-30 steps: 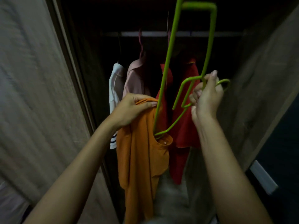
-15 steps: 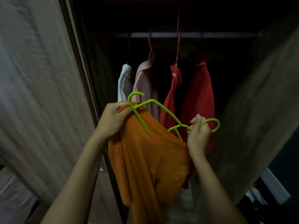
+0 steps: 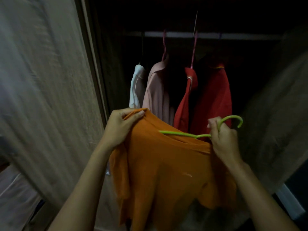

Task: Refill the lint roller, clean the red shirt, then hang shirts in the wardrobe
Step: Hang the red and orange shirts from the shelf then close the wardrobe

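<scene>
The tall wood-grain wardrobe (image 3: 41, 97) filled the view, its pale door panel running from nine o'clock up to eleven and its dark interior opening at twelve. Across the top of that opening ran a pale horizontal hanging rail (image 3: 208, 35). From the rail hung four garments side by side: a white shirt (image 3: 137, 85) furthest toward eleven o'clock, a dusty pink collared shirt (image 3: 158, 94) just beside it, then a red collared shirt with a pale trim at its collar (image 3: 186, 97), and touching that, toward one o'clock, a second, broader red shirt (image 3: 215, 97).

At the centre and down to six o'clock hung a loose orange fabric shirt (image 3: 166, 172), held up in front of the hanging clothes and not yet on the rail. A thin lime-green plastic hanger (image 3: 185, 134) lay in its neckline, its bar showing at the collar and its hook curving out toward two o'clock.

The left hand (image 3: 120, 127), at nine o'clock from the shirt's collar, had thumb and fingers curled, pinching the orange shoulder seam. The right hand (image 3: 223, 137), at three o'clock, had its fingers closed round the neck of the green hanger below the hook.
</scene>
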A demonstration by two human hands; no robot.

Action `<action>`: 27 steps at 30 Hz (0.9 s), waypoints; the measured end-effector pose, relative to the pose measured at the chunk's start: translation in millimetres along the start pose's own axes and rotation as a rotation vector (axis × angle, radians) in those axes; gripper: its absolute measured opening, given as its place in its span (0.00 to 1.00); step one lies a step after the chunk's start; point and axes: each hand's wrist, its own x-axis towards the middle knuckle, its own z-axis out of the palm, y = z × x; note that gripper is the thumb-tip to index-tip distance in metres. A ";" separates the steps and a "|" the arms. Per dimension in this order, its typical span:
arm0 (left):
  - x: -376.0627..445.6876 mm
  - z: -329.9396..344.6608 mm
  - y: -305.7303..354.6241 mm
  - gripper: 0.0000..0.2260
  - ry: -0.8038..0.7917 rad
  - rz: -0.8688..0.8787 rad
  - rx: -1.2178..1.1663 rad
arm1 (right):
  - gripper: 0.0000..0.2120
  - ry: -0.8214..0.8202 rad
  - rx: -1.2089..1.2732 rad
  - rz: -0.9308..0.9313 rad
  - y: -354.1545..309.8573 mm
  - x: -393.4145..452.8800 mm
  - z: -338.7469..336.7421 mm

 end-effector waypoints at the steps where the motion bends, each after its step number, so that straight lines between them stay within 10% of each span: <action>1: -0.4 5.7 3.8 0.09 -0.038 0.025 0.022 | 0.12 -0.053 -0.038 -0.016 -3.8 -0.5 5.9; 5: 1.8 32.9 14.5 0.09 -0.228 0.140 0.202 | 0.24 -0.253 -0.145 -0.116 -36.7 0.8 25.8; 16: -6.6 28.4 0.7 0.17 -0.295 0.130 0.322 | 0.14 -0.170 -0.124 -0.074 -64.0 40.2 5.7; 20: -4.9 29.6 -4.7 0.05 -0.443 0.103 0.364 | 0.16 -0.091 -0.171 -0.103 -64.4 45.4 4.8; 27: -15.6 37.4 -15.3 0.09 -0.269 0.222 0.392 | 0.20 0.035 -0.102 0.129 -61.7 9.9 8.8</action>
